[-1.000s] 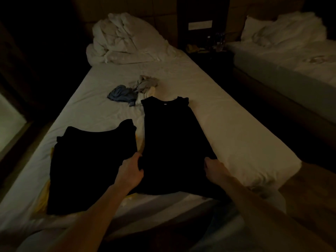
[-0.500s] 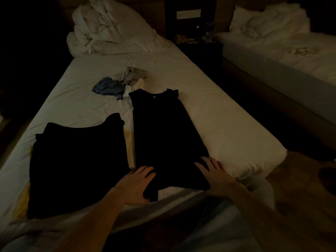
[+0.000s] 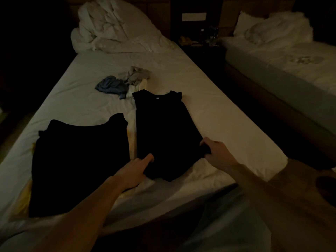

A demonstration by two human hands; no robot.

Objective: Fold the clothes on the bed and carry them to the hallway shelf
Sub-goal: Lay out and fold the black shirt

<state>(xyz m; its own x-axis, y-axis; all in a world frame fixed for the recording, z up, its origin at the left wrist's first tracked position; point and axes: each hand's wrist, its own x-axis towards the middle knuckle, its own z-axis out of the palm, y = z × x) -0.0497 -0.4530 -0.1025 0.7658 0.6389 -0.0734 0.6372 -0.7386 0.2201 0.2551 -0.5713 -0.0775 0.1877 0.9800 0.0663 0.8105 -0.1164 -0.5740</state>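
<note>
A black top (image 3: 163, 128) lies lengthwise on the white bed (image 3: 227, 120), folded narrow, neckline away from me. My left hand (image 3: 132, 172) pinches its near left corner. My right hand (image 3: 216, 151) grips its near right corner, and the hem between them sags in a curve. To the left a second black garment (image 3: 78, 164) lies folded flat over something yellow. Beyond the top sits a small heap: a blue cloth (image 3: 111, 86), a grey cloth (image 3: 136, 75) and a pale piece.
A crumpled white duvet (image 3: 112, 28) is piled at the head of the bed. A dark nightstand (image 3: 201, 44) with small items stands between this bed and a second bed (image 3: 283, 59) on the right. Wooden floor (image 3: 300, 206) shows at lower right. The room is dim.
Both hands went from resting flat on the top's hem to gripping its near corners, and the hem has come up the bed toward the neckline. The view shifted slightly.
</note>
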